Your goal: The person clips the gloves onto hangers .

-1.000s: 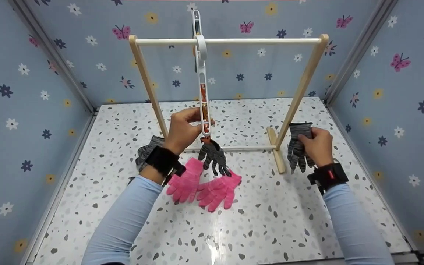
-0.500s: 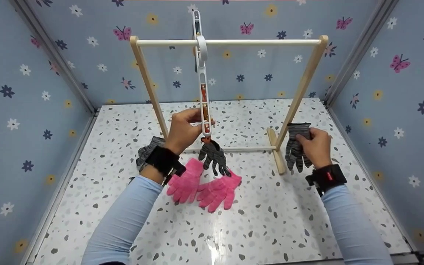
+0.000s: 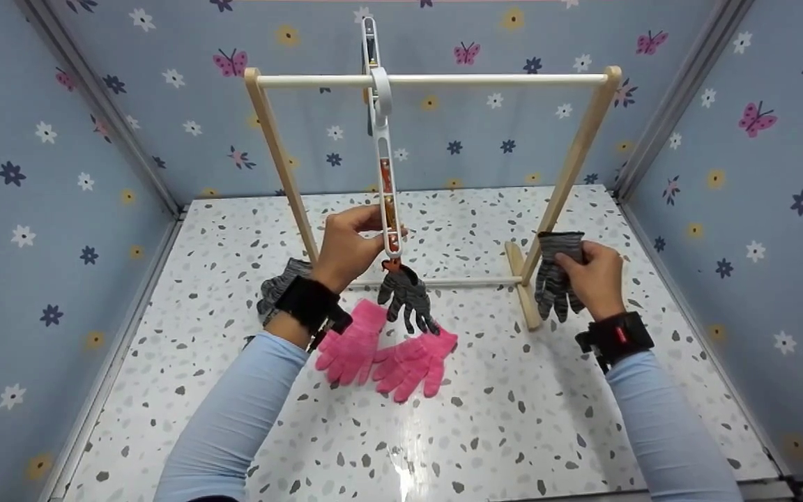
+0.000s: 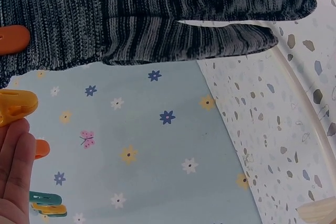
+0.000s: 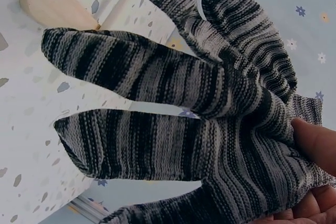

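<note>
A white folding clip hanger (image 3: 382,143) hangs from the rack's top bar, with coloured clips along it. My left hand (image 3: 346,251) grips its near end, thumb on one side and fingers behind; in the left wrist view the fingers touch a yellow clip (image 4: 20,106). Below that end, an orange clip (image 4: 14,39) bears a dark grey striped knit glove (image 3: 407,296), its fingers hanging down. At the right, my right hand (image 3: 598,279) pinches another grey striped glove (image 5: 236,124) near its cuff, thumb in front. That glove hangs fingers downward beside the rack's right post.
The wooden rack (image 3: 576,153) stands on a speckled white table (image 3: 499,432). Two pink gloves (image 3: 412,366) lie under the hanger. Another grey glove (image 3: 283,286) lies at the left, partly hidden by my left wrist. Flowered panels (image 3: 743,209) enclose the back and sides.
My right hand has moved slightly left with the grey glove, closer to the rack's right post. The left hand has stayed on the hanger, and the hanger has barely shifted.
</note>
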A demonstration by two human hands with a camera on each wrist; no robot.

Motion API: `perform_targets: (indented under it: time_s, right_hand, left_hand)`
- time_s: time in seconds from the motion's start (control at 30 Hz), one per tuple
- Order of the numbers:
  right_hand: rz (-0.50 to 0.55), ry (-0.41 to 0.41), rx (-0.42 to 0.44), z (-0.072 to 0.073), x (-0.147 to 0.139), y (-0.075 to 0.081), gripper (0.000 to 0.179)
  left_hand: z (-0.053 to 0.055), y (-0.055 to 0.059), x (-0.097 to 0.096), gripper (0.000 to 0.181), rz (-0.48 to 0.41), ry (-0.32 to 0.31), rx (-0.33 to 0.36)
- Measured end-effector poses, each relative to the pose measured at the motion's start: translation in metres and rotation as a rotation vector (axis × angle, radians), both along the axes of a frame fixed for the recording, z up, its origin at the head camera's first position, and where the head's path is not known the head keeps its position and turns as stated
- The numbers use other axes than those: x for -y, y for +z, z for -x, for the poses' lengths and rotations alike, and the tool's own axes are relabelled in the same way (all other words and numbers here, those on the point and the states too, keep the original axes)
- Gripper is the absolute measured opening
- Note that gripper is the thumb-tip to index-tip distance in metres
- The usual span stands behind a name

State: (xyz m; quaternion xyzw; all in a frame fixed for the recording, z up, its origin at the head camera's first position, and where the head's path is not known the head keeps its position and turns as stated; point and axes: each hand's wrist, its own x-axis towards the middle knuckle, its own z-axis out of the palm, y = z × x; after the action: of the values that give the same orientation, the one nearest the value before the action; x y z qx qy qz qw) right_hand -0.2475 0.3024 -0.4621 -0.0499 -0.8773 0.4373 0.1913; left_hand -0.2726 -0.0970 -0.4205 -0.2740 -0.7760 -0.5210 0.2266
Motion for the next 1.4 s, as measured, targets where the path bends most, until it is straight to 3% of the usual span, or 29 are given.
perform_targets:
  time_s: [0.47,0.97,1.17,1.4]
  right_hand:
    - [0.006,0.017,-0.057,-0.001,0.01,0.0,0.016]
    - [0.018,0.021,-0.064,-0.003,0.018,0.005,0.016]
    - [0.023,0.038,-0.076,-0.002,0.021,0.004,0.015]
    - [0.035,0.051,-0.09,-0.001,0.024,0.004,0.012]
  left_hand:
    - [-0.001,0.001,0.001,0.014,0.013,0.021,-0.002]
    - [-0.002,0.004,0.001,0.014,0.013,0.034,0.012]
    - [-0.003,0.006,0.001,0.015,0.002,0.03,0.05]
    - [-0.002,0.005,0.001,0.011,-0.044,0.035,0.043]
